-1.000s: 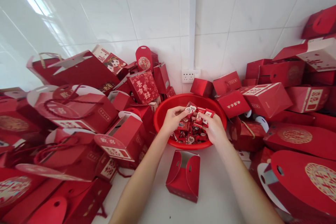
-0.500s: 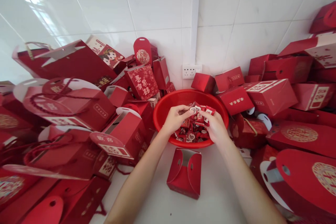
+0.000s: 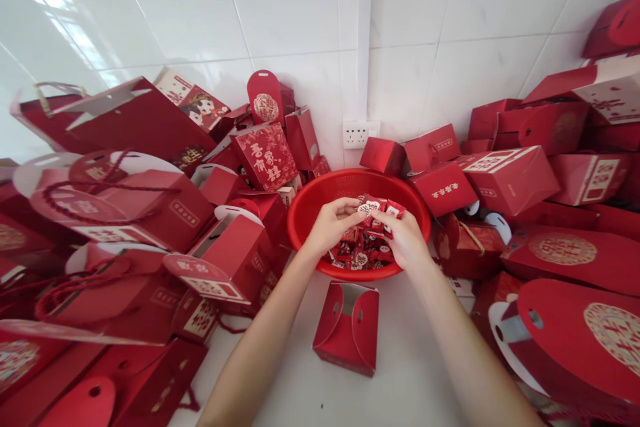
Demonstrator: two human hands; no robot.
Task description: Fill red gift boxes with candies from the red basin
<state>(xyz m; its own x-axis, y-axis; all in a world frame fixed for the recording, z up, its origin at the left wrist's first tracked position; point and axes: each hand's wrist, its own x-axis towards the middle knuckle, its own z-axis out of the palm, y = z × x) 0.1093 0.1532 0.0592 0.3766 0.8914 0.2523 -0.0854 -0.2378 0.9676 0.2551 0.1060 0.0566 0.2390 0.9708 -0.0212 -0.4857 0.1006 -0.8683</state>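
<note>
Above the round red plastic basin [image 3: 313, 197], the left hand [image 3: 329, 225] pinches a small glossy packet [image 3: 369, 207] printed with a white-and-black mark, its thumb and fingers closed on it. The right hand [image 3: 407, 237] grips shiny red packets [image 3: 393, 210] just beside it, fingers bent around them; the exact number cannot be told. More crinkled loose packets [image 3: 357, 258] lie heaped inside the basin, below the hands. In front of the basin, a smooth red card box [image 3: 347, 333] with curved, slotted flaps rests on the pale, flat table [image 3: 410, 360]. Folded card boxes [image 3: 235, 247] crowd left of the basin, and angular boxes [image 3: 515, 183] are piled to its right. Behind it rise glossy tiles [image 3: 290, 0].
</note>
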